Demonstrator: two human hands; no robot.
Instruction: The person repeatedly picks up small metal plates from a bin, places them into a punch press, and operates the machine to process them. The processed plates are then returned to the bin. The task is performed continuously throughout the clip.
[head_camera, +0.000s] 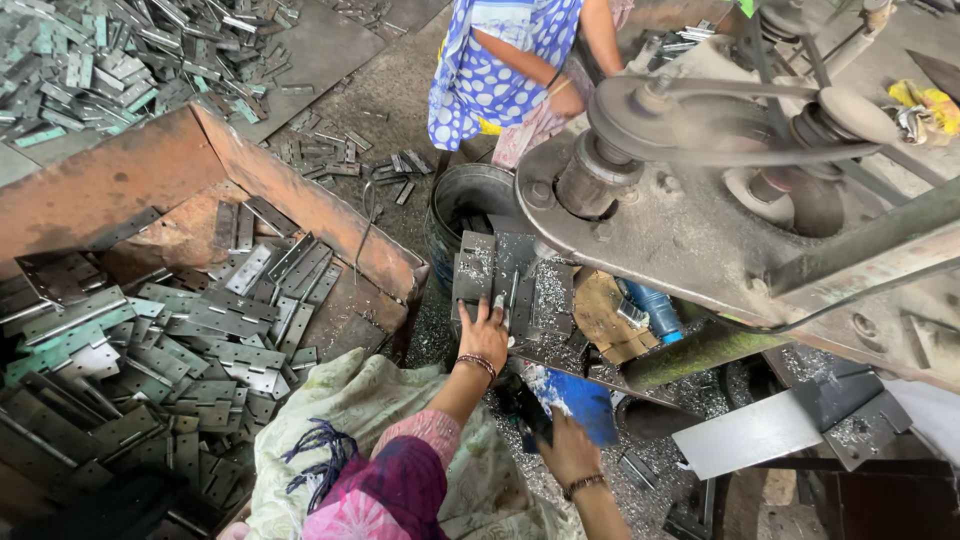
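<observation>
Left grip: my left hand (485, 335) lies flat, fingers spread, pressing a hinge plate (503, 300) on the machine bed (540, 285) under the spindle; it clasps nothing. Right grip: my right hand (568, 450) hovers low by the bed's near edge, its closure unclear. 1 rusty bin (300, 195) of hinges (200, 340) sits left.

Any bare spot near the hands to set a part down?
Little. Bare rusty floor inside the tray at its back corner, above the hinge pile. Jig plate under the left hand is crowded; shavings surround the right hand.
</observation>
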